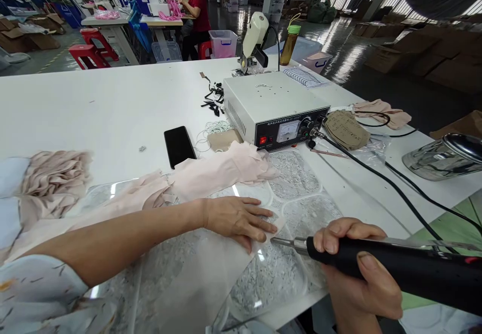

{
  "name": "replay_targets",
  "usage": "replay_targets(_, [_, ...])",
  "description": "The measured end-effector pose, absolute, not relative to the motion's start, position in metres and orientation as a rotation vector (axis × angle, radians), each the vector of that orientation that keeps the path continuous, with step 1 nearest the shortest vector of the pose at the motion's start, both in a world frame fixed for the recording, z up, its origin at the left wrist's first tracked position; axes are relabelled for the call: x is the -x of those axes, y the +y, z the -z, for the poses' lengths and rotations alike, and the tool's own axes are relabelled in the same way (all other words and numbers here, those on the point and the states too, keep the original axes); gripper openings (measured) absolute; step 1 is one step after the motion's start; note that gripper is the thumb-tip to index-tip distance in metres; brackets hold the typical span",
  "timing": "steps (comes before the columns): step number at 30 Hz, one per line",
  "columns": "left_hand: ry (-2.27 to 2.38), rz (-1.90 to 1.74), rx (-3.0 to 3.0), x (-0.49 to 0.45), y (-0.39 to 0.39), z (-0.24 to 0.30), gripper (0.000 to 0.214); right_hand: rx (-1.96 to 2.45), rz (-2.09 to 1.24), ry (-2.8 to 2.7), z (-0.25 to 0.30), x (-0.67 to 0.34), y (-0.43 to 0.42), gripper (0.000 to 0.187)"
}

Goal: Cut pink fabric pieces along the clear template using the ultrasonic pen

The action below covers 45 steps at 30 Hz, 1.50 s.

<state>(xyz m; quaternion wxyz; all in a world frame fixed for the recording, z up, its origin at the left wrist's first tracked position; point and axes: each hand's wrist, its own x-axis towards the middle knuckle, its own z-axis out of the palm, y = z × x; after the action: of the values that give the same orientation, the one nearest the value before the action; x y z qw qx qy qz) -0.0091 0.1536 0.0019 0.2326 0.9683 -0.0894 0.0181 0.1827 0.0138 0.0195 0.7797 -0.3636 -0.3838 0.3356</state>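
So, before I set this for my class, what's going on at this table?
A person's left hand lies flat on thin, pale fabric over a grey patterned mat. The right hand grips a black tool, its metal tip pointing at the fabric's edge; whether it touches is hard to tell. Behind them, a box with a meter stands on the white table.

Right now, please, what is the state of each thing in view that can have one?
Left grip: open, flat on sheer fabric.
Right grip: shut around black tool.
Phone: face up, screen dark.
Red switch: seemingly lit.
Bottle: upright, capped.
Clear jar: lidded.
Pink fabric: rumpled.
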Motion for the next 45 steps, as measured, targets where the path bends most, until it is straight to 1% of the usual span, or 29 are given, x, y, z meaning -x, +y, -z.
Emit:
replay_targets(8, [-0.229,-0.144,-2.593,0.010,0.154,0.001,0.010,0.773,-0.752,-0.843,-0.020,-0.179,0.014,0.010])
replay_targets(12, [-0.239,-0.097,-2.606,0.010,0.154,0.001,0.009,0.780,-0.766,-0.884,-0.022,-0.180,0.014,0.007])
replay_targets(18, [-0.231,-0.092,-2.621,0.009,0.153,0.000,0.015,0.772,-0.788,-0.872,-0.022,-0.175,0.010,0.010])
replay_targets(22, [-0.199,0.001,-2.639,0.009,0.152,-0.001,0.014,0.793,-0.805,-0.854,-0.021,-0.172,0.007,0.011])
replay_targets(27, [-0.249,-0.131,-2.646,0.011,0.153,0.005,0.016,0.792,-0.812,-0.880,-0.020,-0.171,0.008,0.009])
replay_targets(31, [-0.230,-0.200,-2.576,0.011,0.153,0.007,0.013,0.787,-0.809,-0.910,-0.021,-0.172,0.009,0.007])
replay_targets(35, [-0.177,-0.143,-2.548,0.010,0.152,0.004,0.008,0.798,-0.814,-0.893,-0.023,-0.168,0.007,0.009])
replay_targets(38, [-0.184,-0.092,-2.558,0.010,0.152,0.002,0.008,0.798,-0.839,-0.879,-0.024,-0.164,0.003,0.010])
replay_targets(42, [-0.201,-0.175,-2.528,0.010,0.152,0.003,0.009,0.792,-0.864,-0.884,-0.024,-0.161,0.002,0.011])
replay_targets(45, [-0.160,-0.159,-2.515,0.010,0.152,0.003,0.008,0.788,-0.860,-0.895,-0.023,-0.160,0.003,0.010])
